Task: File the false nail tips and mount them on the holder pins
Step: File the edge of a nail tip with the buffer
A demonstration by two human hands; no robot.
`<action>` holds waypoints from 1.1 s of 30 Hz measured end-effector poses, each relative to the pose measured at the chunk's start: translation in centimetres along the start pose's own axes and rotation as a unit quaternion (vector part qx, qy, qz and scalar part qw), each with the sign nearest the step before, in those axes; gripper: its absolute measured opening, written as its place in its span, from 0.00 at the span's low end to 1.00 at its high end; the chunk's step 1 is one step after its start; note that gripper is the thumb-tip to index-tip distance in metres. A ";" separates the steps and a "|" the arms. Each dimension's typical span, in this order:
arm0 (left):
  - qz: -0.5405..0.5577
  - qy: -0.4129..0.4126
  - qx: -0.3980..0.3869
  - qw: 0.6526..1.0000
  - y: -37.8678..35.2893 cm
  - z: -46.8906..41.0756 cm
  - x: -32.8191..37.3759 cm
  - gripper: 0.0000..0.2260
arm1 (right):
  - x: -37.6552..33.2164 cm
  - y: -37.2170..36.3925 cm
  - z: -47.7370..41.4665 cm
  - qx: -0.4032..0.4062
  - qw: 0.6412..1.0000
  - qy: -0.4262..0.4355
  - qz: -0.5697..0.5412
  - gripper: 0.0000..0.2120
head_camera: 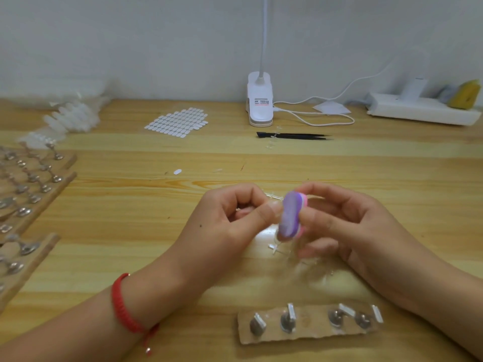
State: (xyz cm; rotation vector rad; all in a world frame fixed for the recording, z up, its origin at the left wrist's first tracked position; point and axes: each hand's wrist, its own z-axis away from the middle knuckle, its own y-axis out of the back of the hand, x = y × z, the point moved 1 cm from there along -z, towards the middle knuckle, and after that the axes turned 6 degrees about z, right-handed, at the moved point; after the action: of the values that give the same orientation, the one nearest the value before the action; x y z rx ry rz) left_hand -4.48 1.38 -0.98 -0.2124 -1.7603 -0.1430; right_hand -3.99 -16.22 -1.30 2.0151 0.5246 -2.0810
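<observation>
holder strip (311, 334) near; tweezers (295, 136), clip lamp (260, 100) beyond

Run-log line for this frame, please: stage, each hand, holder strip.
stage: filing | left hand: pinches clear nail tip | right hand: holds purple file against tip | holder strip: four pins, near edge

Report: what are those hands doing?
Left hand pinches clear nail tip. Right hand holds purple nail file against it. Holder strip: four pins, no tips. Nothing blocking.

The head camera looks forward and down over the wooden table (104, 231), close above the left hand (224, 223) and the right hand (355, 226), facing the wall (130, 35).
</observation>
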 end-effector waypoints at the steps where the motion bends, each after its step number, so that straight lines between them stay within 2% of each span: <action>1: -0.004 -0.001 -0.011 1.000 -0.1 0.0 0.0 0.10 | 0.0 0.2 0.0 0.019 1.000 0.000 -0.013 0.12; 5: 0.002 -0.015 0.016 1.000 0.0 0.0 -0.1 0.10 | 0.0 -0.1 0.1 -0.022 1.000 -0.001 0.011 0.13; 9: -0.012 -0.020 -0.009 1.000 -0.2 0.1 -0.1 0.09 | 0.0 0.4 0.0 0.008 1.000 -0.006 -0.009 0.12; 12: 0.001 -0.026 0.022 0.999 0.0 0.1 -0.2 0.10 | 0.0 0.1 0.1 -0.043 0.999 -0.004 0.014 0.15; 16: -0.029 -0.034 -0.031 0.999 -0.1 0.3 -0.4 0.13 | 0.0 0.4 0.0 -0.017 1.000 -0.004 -0.005 0.13; 18: -0.033 -0.039 -0.029 0.998 0.0 0.3 -0.4 0.16 | -0.1 0.3 0.1 -0.042 0.999 -0.010 0.003 0.14; 22: -0.050 -0.045 -0.040 0.997 -0.3 0.4 -0.5 0.10 | 0.0 0.4 0.0 -0.016 1.000 -0.010 0.003 0.12; 26: -0.065 -0.051 -0.004 0.997 -0.3 0.2 -0.6 0.10 | -0.1 0.3 0.2 -0.026 0.999 -0.010 0.017 0.12; 29: -0.079 -0.061 -0.024 0.995 -0.4 0.2 -0.4 0.09 | 0.0 0.4 0.1 -0.007 1.000 -0.005 0.015 0.12; 33: -0.070 -0.056 -0.007 0.996 -0.3 0.3 -0.6 0.09 | 0.0 0.2 0.0 -0.020 1.000 -0.007 0.020 0.11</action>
State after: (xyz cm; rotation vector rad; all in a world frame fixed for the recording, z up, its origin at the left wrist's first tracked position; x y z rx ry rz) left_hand -4.69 1.12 -1.57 -0.1084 -1.8869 -0.2495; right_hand -3.90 -16.38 -1.32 1.9706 0.5157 -2.0447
